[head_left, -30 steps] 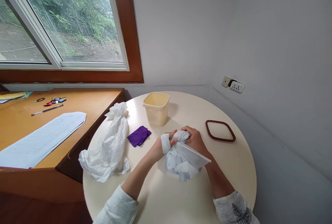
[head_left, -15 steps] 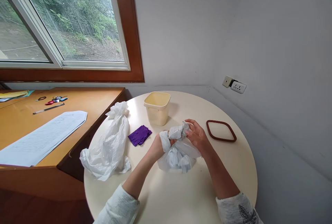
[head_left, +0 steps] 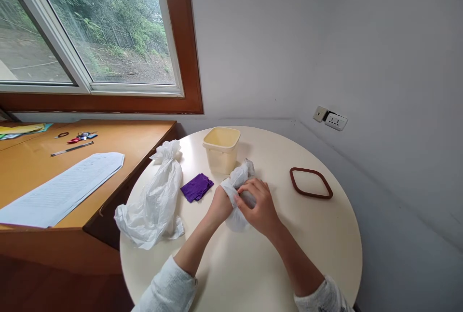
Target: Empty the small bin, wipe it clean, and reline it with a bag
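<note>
Plastic bag (head_left: pixel 240 175), one of two, loops round left hand (head_left: pixel 220 204), touching right hand (head_left: pixel 261 207).

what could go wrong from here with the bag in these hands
The gathered bag looks thin and bunches over the left hand, so it might snag there or tear if pulled hard.
The right hand touches the same bag close by, so a slip might let it loosen.
The cream tub stands just beyond the hands, so an outward tug could knock it.
</note>
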`<state>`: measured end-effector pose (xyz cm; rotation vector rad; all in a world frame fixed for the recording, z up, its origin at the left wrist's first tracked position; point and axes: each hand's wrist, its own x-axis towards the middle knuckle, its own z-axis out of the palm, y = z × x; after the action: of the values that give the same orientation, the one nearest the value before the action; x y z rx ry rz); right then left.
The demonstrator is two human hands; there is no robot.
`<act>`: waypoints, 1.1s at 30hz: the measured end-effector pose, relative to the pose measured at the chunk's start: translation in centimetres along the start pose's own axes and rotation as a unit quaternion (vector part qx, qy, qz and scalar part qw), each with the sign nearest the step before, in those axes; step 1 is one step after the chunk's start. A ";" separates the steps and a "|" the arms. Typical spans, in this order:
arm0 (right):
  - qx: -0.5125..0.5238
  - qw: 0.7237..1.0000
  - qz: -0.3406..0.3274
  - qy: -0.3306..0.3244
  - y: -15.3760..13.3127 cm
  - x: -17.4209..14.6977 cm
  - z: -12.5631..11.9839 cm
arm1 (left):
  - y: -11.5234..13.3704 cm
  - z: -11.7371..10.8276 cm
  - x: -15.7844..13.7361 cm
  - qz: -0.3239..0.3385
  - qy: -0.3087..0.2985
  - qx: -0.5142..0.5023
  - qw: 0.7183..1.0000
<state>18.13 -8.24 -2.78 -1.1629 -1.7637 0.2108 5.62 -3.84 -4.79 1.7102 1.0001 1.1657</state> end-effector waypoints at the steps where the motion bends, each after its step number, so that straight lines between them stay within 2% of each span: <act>1: -0.013 1.000 0.009 -0.018 -0.2 0.0 0.3 | -0.1 0.0 -0.1 0.002 0.005 0.002 1.000; 5: -0.029 0.998 0.028 -0.040 -0.3 -0.1 0.8 | -0.6 0.1 -0.3 0.005 0.021 0.008 1.000; 10: -0.014 0.998 0.032 -0.046 -0.1 -0.3 1.0 | -0.3 0.1 -0.5 0.046 0.026 0.064 0.997; 13: 0.002 0.999 0.041 -0.034 -0.1 -0.3 1.3 | 0.4 0.0 -0.6 0.058 0.008 0.110 0.992; 17: -0.003 0.999 0.050 -0.019 0.2 -0.3 1.4 | 1.2 0.1 -0.7 0.038 -0.013 0.150 0.988; 23: -0.015 0.997 0.073 0.033 1.1 -0.2 1.0 | 1.7 0.2 -0.7 0.041 -0.022 0.149 0.988; 33: 0.044 0.989 0.127 0.056 1.5 0.1 0.8 | 1.9 -0.1 -0.9 0.091 -0.030 0.154 0.983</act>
<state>18.41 -7.13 -4.05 -1.3090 -1.4916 0.3651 5.62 -5.33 -3.29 2.1060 1.0450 1.1092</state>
